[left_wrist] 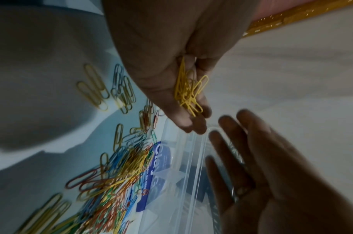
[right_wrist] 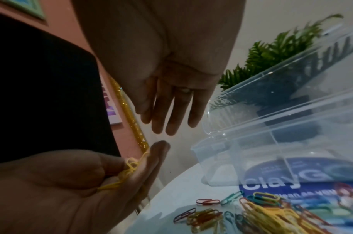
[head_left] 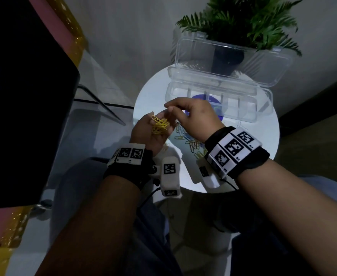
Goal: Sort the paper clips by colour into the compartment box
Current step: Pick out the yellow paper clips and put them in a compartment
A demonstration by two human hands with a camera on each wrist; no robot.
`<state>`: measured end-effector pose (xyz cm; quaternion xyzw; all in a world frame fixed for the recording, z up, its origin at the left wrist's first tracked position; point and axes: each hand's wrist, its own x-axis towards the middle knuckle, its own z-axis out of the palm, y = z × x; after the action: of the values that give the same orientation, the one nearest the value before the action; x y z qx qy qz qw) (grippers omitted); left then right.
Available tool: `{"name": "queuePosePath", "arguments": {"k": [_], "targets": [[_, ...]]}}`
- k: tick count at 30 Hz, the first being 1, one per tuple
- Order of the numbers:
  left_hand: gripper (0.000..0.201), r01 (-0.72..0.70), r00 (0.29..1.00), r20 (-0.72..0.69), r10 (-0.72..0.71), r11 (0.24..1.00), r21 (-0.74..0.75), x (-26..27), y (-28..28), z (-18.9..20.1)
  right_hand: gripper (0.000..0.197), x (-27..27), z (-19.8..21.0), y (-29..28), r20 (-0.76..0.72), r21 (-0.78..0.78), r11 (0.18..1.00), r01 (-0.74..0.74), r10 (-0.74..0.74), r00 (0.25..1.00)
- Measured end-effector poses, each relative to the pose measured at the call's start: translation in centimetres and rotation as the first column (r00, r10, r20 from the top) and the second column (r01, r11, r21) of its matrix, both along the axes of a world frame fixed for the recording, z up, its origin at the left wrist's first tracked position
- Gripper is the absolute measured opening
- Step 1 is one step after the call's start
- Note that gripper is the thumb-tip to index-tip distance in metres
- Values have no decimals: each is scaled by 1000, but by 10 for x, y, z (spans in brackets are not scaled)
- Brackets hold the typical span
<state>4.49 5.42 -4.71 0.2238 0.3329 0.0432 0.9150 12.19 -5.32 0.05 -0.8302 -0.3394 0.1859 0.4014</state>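
My left hand (head_left: 157, 134) is palm up over the table's left edge, cupping a bunch of yellow paper clips (head_left: 160, 125) with the thumb folded in beside them (right_wrist: 129, 167). My right hand (head_left: 191, 118) hovers just above and beyond it with nothing in it; its fingers (right_wrist: 171, 114) are straight, tips close to the left fingertips. The clear compartment box (head_left: 213, 90) stands behind the hands, lid tilted open. A mixed pile of coloured paper clips (head_left: 189, 141) lies on the white table, partly hidden under my right wrist, and shows plainly in the wrist views (left_wrist: 119, 171) (right_wrist: 271, 216).
The round white table (head_left: 263, 152) is small; its edge is right under my left hand. A blue printed sheet (right_wrist: 291, 182) lies under the box and pile. A potted fern (head_left: 243, 22) stands behind the lid. A dark panel (head_left: 24, 96) fills the left.
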Motion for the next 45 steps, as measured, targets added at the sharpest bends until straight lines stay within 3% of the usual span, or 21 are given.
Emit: {"name": "queuePosePath", "arguments": {"k": [2,4,9,15,19,21,26,31,36,40,45], "targets": [[40,-95,995,-30,95,995,-25,0,7,1,17,3,-6,-4,8,25,997,73,-73,997],[41,-144,989,-49,142,989,-40,-1,14,0,15,3,-17,-9,21,-75,995,60,-59,998],[40,-142,990,-15,141,989,-46,-4,21,-3,14,-5,-51,-12,37,-370,920,-130,154,987],[45,-139,990,15,140,989,-54,-4,24,-4,46,-11,-67,-2,95,-480,842,-246,328,940],[61,-118,993,19,120,991,-61,-5,23,-6,39,-2,-63,9,191,-585,751,-307,495,847],[59,-135,991,-11,134,990,-50,-4,22,-5,34,-1,-61,11,213,-627,720,-297,525,824],[42,-129,990,-67,127,991,-27,1,18,-2,24,-6,-70,-1,300,-545,815,-195,407,863],[44,-134,990,-54,132,991,-27,1,17,-3,14,5,-61,-9,110,-523,841,-134,223,969],[44,-110,991,-84,109,994,-15,0,16,-7,12,10,-39,-12,-48,-167,985,52,-61,997],[37,-96,986,-135,101,994,43,3,8,-8,7,2,-11,5,-129,-9,1000,-15,14,992],[47,-97,995,9,97,995,-11,3,3,-1,10,-8,-5,22,-56,-87,983,-161,157,986]]}}
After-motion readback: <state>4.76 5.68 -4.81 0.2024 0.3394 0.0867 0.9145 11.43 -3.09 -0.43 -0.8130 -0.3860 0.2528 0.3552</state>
